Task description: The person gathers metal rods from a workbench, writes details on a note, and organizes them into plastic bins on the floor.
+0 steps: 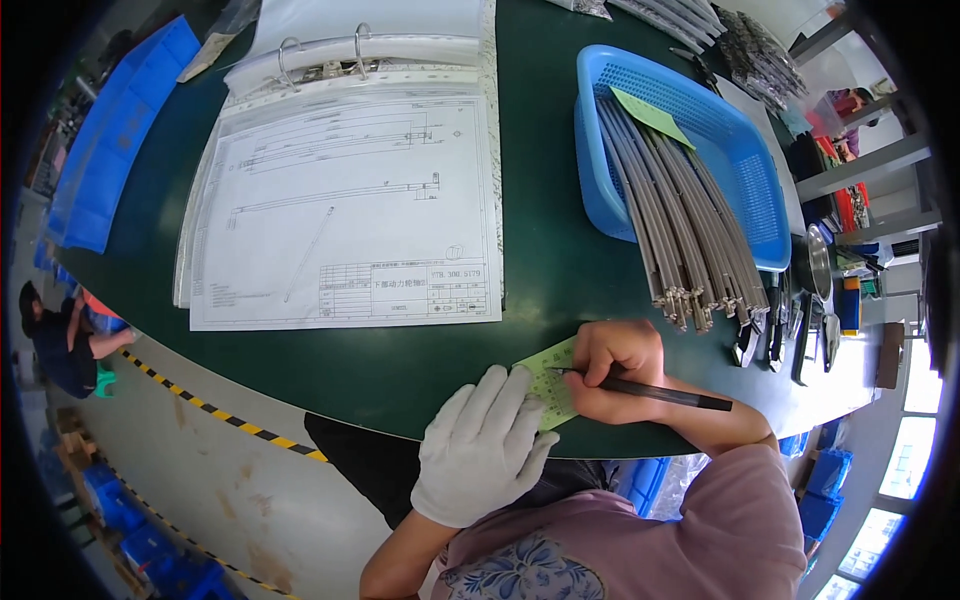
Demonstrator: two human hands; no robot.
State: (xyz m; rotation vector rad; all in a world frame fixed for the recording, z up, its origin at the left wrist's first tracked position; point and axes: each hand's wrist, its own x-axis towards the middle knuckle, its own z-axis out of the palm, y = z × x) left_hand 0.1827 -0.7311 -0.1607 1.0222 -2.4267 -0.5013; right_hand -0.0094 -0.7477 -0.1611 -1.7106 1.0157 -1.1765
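Observation:
My right hand (618, 370), bare, is closed around a dark pen (680, 394). The pen's tip touches a small yellow-green paper slip (553, 388) with writing on it, at the table's near edge. My left hand (483, 445), in a white glove, lies flat with fingers stretched, its fingertips over the slip's left side. Beyond my hands lies an open ring binder (372, 62) with a technical drawing sheet (345, 215) on top. To the right, a blue plastic basket (590, 190) holds a bundle of long thin metal rods (690, 230), with another yellow-green slip (652, 117) on them.
The dark green table (540, 130) has a curved-looking near edge. Right of the basket lie several dark-handled tools (775, 335). More metal rods (672, 22) lie at the far right. A long blue bin (125, 130) stands at the left. Another person (65, 340) sits farther off at the left.

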